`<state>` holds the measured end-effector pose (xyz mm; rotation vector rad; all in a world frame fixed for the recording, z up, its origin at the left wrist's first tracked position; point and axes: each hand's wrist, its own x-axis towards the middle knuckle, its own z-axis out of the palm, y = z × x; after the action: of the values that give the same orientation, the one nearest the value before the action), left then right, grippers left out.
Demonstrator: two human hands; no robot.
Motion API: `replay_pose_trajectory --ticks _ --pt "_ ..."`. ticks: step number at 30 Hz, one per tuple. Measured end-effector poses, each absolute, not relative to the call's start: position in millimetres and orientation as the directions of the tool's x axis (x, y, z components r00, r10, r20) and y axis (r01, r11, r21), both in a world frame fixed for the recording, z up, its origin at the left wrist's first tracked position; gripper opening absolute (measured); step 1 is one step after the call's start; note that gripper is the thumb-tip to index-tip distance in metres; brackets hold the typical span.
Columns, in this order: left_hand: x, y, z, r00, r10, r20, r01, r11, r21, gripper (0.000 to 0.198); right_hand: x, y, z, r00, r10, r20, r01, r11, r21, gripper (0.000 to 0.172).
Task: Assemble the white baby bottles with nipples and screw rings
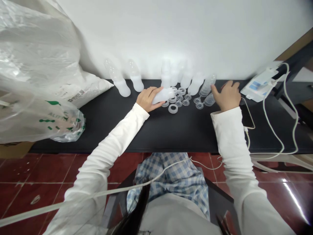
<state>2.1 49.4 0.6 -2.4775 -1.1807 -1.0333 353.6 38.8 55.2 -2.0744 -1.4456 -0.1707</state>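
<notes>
My left hand (149,98) is closed around a frosted white plastic bottle (162,96), which lies tilted with its narrower end toward the right. Beside that end is a cluster of translucent rings and small caps, with one ring (173,108) nearest me. My right hand (227,96) is spread with its fingers apart, and I see nothing in it. Close to its thumb are clear ribbed plastic pieces (209,99) with small round lids. Several frosted bottles (195,84) stand along the wall behind; two more, one of them a bottle with a clear domed top (137,83), stand farther left.
The black table (137,133) meets a white wall. Large plastic bags (49,107) bulge over its left side. On the right are a phone (247,114) with a charging cable and a white box-like device (259,85) with looping cords. Another cable crosses my lap.
</notes>
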Motion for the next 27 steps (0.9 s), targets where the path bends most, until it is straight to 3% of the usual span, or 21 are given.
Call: replay_pose_trajectory --ticks 3,5,10,14,16,21,27 --pt "2.0 50.0 0.5 0.434 0.598 0.674 0.759 -0.646 0.084 0.073 363.5 40.7 46.5 0.383 0.878 0.287 0.865 -0.232 -0.446 0.046" --pt "1.3 50.8 0.2 0.435 0.593 0.678 0.762 -0.644 0.075 0.073 363.3 38.2 51.0 0.368 0.89 0.27 0.866 -0.223 -0.447 0.04" --pt "-0.1 52.1 -0.5 0.422 0.612 0.669 0.765 -0.637 0.1 0.073 348.9 23.8 83.8 0.464 0.778 0.423 0.854 -0.266 -0.447 0.026" --pt "0.8 52.1 -0.4 0.411 0.617 0.671 0.772 -0.627 0.104 0.072 333.3 20.2 89.2 0.263 0.683 0.681 0.823 0.21 -0.528 0.037" --pt "1.3 52.1 0.0 0.41 0.609 0.679 0.773 -0.628 0.096 0.073 321.5 22.1 79.1 0.131 0.699 0.703 0.719 0.421 -0.553 0.042" --pt "1.9 52.7 0.4 0.4 0.582 0.708 0.776 -0.626 0.076 0.072 287.2 27.9 42.9 -0.195 0.755 0.626 0.622 0.589 -0.516 0.052" --pt "1.8 51.7 0.1 0.474 0.553 0.685 0.72 -0.691 0.059 0.071 269.0 24.2 28.1 -0.302 0.72 0.625 0.495 0.678 -0.543 0.045"
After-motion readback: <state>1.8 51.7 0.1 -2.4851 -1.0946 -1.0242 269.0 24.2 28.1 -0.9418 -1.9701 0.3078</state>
